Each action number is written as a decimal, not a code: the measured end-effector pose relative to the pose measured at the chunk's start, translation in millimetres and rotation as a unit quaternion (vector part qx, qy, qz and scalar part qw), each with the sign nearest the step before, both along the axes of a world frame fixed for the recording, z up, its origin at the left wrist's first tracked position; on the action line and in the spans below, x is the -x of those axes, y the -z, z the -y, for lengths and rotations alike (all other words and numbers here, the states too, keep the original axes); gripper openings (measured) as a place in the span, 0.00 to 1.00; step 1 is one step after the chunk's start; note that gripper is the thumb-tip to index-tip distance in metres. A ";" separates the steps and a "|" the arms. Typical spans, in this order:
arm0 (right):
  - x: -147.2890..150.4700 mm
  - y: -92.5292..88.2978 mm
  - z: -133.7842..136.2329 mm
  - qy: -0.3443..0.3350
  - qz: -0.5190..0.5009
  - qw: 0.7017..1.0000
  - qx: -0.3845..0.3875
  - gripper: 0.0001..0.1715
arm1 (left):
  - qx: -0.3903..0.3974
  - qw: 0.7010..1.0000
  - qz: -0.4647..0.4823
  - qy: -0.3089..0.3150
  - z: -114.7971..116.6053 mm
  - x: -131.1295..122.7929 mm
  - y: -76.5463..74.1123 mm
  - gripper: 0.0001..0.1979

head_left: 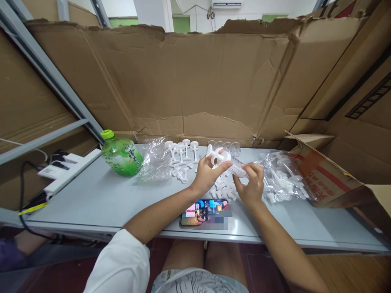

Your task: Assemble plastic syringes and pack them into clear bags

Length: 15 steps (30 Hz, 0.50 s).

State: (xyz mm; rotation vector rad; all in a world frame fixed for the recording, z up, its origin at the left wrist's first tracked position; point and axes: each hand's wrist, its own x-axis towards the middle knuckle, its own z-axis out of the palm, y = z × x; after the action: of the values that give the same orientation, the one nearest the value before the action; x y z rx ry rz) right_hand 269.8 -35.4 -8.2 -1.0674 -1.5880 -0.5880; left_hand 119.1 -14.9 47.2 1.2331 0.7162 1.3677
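Above the middle of the table, my left hand is closed around a white plastic stemmed piece with a round flat end. My right hand pinches the lower end of a clear ribbed coil. The coil meets the white piece between my hands; the fingers hide how they join. Behind my left hand, several white stemmed pieces stand on the table. Several clear coils sit at the back. Small white plastic parts lie scattered below my hands.
A phone lies near the front edge. To the left are a crumpled clear bag, a green bottle and a power strip. At right, a bag of white parts lies beside an open cardboard box. Cardboard walls enclose the table.
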 end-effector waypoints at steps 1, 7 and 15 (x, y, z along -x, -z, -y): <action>-0.9 -0.3 0.2 -0.010 -0.010 1.000 0.011 0.27 | -0.005 1.000 0.003 0.002 -0.7 -1.5 0.4 0.20; -0.5 -5.0 2.9 -0.105 -0.091 0.984 0.107 0.24 | -0.010 1.000 0.004 0.014 -8.5 2.9 3.1 0.22; 7.2 -5.8 7.2 -0.166 -0.190 0.946 0.202 0.22 | -0.056 0.998 0.008 -0.007 -12.3 5.1 12.5 0.24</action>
State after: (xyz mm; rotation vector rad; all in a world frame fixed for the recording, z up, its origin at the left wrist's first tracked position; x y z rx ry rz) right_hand 262.5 -42.6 -2.4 -1.0945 -1.5232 0.1769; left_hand 114.0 -2.6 34.7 1.3058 0.6455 1.4449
